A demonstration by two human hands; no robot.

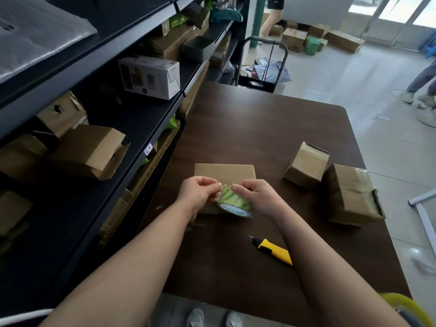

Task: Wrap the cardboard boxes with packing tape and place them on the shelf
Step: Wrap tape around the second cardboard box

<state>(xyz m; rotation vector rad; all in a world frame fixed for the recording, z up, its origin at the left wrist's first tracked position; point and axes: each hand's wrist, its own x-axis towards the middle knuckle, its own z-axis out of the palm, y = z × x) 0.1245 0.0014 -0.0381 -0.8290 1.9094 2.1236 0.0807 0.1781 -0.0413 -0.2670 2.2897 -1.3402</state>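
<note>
We count three brown cardboard boxes (224,172); one yellow utility knife (274,252); one green-printed clear tape roll (233,202), pinched by left hand (198,192) and right hand (257,197).

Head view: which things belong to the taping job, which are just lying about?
Job: tape roll, held by left hand and right hand; flat box beneath the hands; small taped box; larger taped box beside it; yellow knife; shelf.
Lying about: white carton on the shelf; trolley; boxes on the far floor.
</note>
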